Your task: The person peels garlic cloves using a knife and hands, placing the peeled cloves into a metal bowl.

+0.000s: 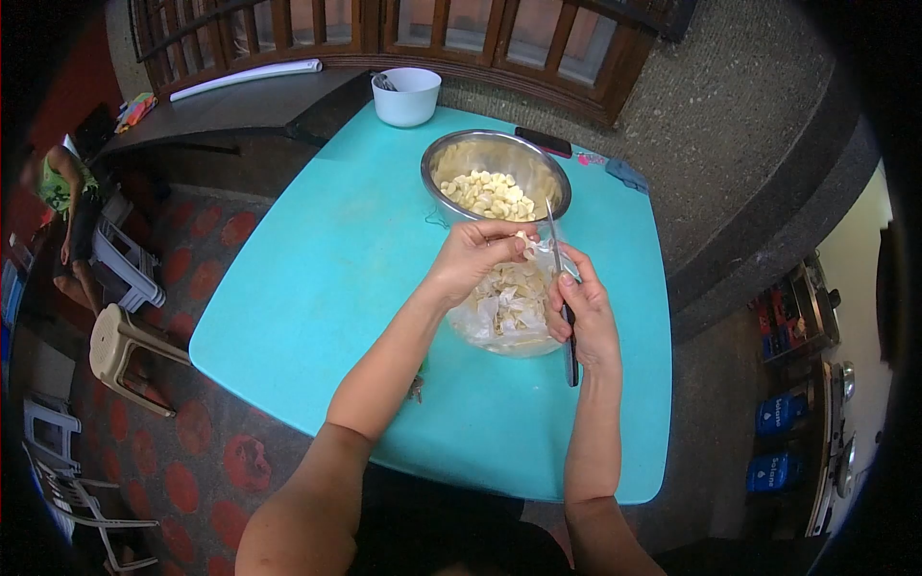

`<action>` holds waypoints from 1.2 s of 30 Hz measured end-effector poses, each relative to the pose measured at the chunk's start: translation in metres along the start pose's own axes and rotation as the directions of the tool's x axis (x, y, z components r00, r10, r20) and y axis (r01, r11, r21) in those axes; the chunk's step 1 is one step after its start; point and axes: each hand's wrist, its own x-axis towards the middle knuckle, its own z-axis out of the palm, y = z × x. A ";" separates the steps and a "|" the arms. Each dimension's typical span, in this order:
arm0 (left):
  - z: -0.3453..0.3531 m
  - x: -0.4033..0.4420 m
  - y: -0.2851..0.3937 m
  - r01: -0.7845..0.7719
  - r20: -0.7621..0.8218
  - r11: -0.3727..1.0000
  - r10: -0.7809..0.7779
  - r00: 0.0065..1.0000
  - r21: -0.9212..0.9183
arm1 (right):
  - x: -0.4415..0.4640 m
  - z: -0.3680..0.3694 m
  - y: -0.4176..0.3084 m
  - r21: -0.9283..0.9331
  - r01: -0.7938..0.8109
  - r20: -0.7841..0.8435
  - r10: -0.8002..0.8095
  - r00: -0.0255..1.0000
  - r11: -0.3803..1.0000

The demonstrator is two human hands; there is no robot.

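My left hand [480, 257] is closed on a small pale piece [524, 244], which looks like a garlic clove. In my right hand [584, 312] is a knife [570, 336] with a black handle, its blade pointing up and away from me. Both hands are above a clear plastic bag or bowl [504, 305] holding pale peels. Just beyond them stands a steel bowl [448, 152] with many pale cloves [488, 194] inside. The lower part of the clear container is partly hidden by my right hand.
On the turquoise table [317, 259] are a white bowl [407, 99] at the far edge, a dark phone [544, 142] and a blue-grey cloth item [626, 175]. A beige stool [120, 350] and a person [69, 197] are at the left.
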 end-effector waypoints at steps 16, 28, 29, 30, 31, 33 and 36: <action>-0.001 -0.001 -0.001 -0.030 0.002 0.999 0.030 1.000 -0.035 | -0.003 0.003 -0.004 -0.018 -0.073 0.125 0.075 0.989 0.997; 0.002 -0.002 0.001 -0.021 0.015 0.996 0.022 1.000 -0.082 | -0.002 0.001 -0.002 0.026 -0.069 0.067 0.067 0.995 0.997; 0.001 -0.001 -0.001 -0.030 0.018 0.997 0.031 0.999 -0.076 | -0.002 0.001 -0.002 0.045 -0.068 0.069 0.065 0.996 0.997; 0.001 -0.001 -0.002 -0.034 0.027 0.996 0.037 0.999 -0.079 | -0.002 0.001 -0.002 0.062 -0.075 0.069 0.070 0.995 0.995; 0.000 0.000 -0.003 -0.039 0.036 0.996 0.042 0.999 -0.082 | -0.002 0.000 -0.002 0.079 -0.081 0.069 0.076 0.995 0.994; -0.001 -0.001 -0.002 -0.035 0.029 0.997 0.037 0.999 -0.074 | -0.002 0.001 -0.002 0.072 -0.077 0.078 0.072 0.994 0.994; 0.002 -0.003 0.004 -0.021 -0.009 0.999 0.021 1.000 -0.040 | -0.004 0.005 -0.005 0.022 -0.055 0.089 0.053 0.995 0.998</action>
